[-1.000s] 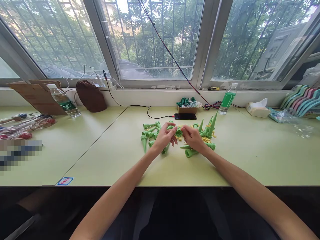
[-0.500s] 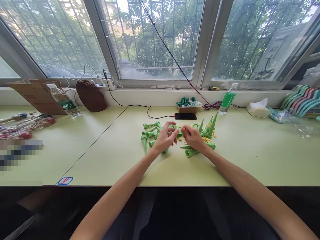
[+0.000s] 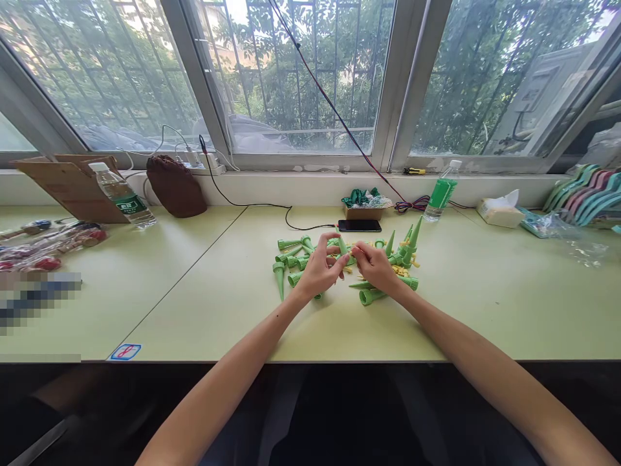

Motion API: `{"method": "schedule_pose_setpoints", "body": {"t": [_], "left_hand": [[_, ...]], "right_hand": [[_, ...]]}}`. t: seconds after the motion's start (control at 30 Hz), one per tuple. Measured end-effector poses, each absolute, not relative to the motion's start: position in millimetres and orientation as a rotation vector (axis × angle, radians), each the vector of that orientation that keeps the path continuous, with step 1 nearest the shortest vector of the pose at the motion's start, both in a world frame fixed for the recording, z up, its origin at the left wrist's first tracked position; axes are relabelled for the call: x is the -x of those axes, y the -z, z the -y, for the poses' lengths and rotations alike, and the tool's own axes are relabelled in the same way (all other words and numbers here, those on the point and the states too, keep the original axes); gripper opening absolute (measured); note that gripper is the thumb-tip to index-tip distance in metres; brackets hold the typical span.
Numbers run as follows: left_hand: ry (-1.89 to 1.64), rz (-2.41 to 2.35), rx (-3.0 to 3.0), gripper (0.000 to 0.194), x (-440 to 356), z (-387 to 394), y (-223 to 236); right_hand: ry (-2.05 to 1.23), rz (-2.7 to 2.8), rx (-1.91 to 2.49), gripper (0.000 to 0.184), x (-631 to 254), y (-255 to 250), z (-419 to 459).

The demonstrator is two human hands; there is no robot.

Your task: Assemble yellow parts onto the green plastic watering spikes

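Over the table (image 3: pixel 194 304), fingertip work was judged under way: by the half-curled left hand (image 3: pixel 317 266), beside the pinched right hand (image 3: pixel 373 265) (contents indeterminable), a tilted green cone (image 3: pixel 343 246) was held amid loose green cones (image 3: pixel 279 277) and yellow pieces (image 3: pixel 402 271), steady alignment being called for.

Table (image 3: pixel 194 310) bearing green cones (image 3: pixel 278 278)

Before you, a smooth worktop (image 3: pixel 194 304) with a soft sheen, ribbed green plastic cones (image 3: pixel 278 278), your glossy black phone (image 3: pixel 359 226), clear plastic bottle (image 3: pixel 441 192), matt brown cardboard (image 3: pixel 72 188).
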State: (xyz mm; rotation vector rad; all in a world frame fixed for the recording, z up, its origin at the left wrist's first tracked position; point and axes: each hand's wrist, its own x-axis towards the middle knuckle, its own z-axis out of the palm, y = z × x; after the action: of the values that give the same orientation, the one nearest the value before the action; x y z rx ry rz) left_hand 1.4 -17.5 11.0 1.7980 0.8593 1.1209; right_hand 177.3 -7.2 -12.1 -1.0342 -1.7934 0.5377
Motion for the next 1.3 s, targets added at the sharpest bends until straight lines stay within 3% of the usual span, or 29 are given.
{"method": "schedule_pose_setpoints", "body": {"t": [0.27,1.3], "left_hand": [[-1.119,-0.887,-1.813,0.060,-2.2,16.6,-10.0],[-1.242,-0.873,-1.957,0.047,-1.5,13.0,-3.4]], "right_hand": [[-0.547,1.778,1.038,0.046,-176.6,10.1,7.7],[-0.422,1.819,1.042,0.046,-174.6,6.9,9.9]]}}
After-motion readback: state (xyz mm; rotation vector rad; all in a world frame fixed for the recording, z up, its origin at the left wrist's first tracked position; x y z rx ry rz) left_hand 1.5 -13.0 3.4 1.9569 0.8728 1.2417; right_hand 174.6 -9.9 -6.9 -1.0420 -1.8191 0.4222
